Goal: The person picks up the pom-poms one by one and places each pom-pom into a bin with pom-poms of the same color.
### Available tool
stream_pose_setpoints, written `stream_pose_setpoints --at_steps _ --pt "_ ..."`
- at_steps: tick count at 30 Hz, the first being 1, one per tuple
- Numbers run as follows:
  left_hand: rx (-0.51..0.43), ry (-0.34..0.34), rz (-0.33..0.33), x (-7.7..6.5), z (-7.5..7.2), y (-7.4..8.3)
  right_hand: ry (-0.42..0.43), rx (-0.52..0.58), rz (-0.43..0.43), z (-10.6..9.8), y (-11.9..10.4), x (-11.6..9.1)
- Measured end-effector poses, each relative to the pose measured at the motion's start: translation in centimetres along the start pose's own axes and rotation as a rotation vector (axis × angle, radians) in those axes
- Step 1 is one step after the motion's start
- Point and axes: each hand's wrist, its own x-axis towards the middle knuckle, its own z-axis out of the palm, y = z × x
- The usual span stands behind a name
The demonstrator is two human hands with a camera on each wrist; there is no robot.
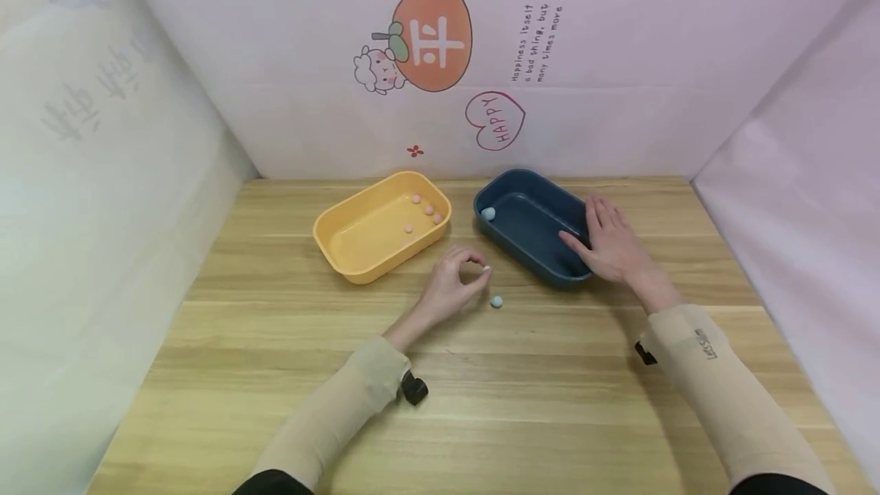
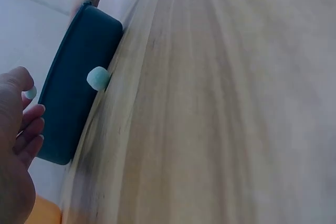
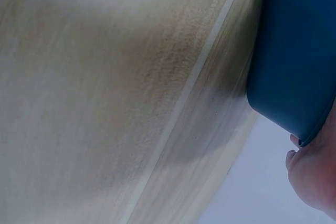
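My left hand pinches a small pale blue ball between thumb and index finger, held up from the table between the two trays. Just right of the fingertips, a light blue ball lies on the wood. My right hand rests at the right end of the dark blue tray, its fingers straight along the end and its thumb spread over the rim. Inside that tray, light blue balls sit at the left end.
Left of the blue tray stands a yellow tray with several pink balls mostly toward its right end. A printed white backdrop rises behind the wooden table, with pale sheets at both sides.
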Motion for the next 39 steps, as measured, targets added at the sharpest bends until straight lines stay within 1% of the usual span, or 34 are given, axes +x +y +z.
stream_pose_setpoints --at_steps 6,11,14,17,22,26,31,35,39 --pt "0.014 0.023 0.015 0.9 0.6 0.2 -0.003 -0.005 0.003 0.0 0.0 -0.1" --pt "0.012 0.035 0.011 2.2 1.0 0.8 0.004 -0.007 0.007 0.1 0.1 -0.2" --pt "0.037 0.051 0.029 3.3 1.3 1.1 0.008 -0.006 0.008 0.1 0.2 -0.3" --pt "0.084 0.070 0.058 4.4 1.7 1.3 0.014 -0.010 0.009 0.1 0.2 -0.3" --pt "0.148 0.076 0.087 6.1 2.1 1.4 0.032 -0.003 0.012 0.1 -0.1 -0.3" --pt "0.213 0.067 0.098 7.5 2.6 1.2 0.037 0.001 0.016 0.0 -0.1 -0.2" --pt "0.290 0.035 0.083 8.7 3.3 0.8 0.027 -0.001 0.023 0.0 -0.2 -0.2" --pt "0.315 0.016 0.067 9.2 3.7 0.7 0.032 0.000 0.020 0.0 -0.3 -0.2" --pt "0.335 0.007 0.091 9.3 3.7 0.6 0.030 -0.005 0.016 0.0 -0.3 -0.3"
